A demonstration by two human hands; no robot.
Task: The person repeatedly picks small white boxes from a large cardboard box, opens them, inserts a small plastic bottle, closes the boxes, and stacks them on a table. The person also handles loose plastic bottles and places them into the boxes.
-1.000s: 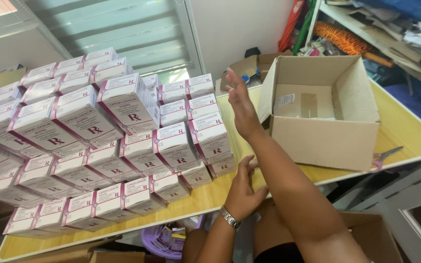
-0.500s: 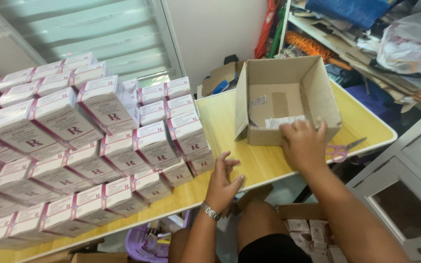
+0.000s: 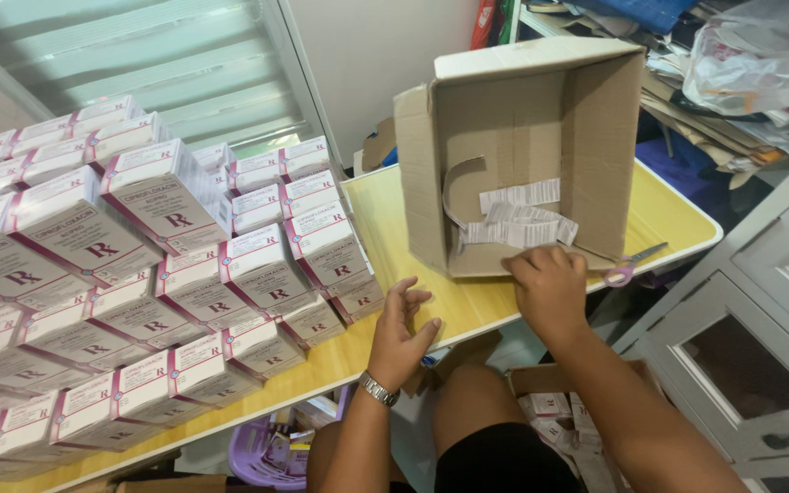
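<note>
Your right hand grips the near lower edge of the cardboard box, fingers closed on it, tipping its opening toward you. Your left hand lies flat on the yellow surface, fingers spread, holding nothing. Stacked cartons crowd the left; scissors lie near the right edge.
</note>
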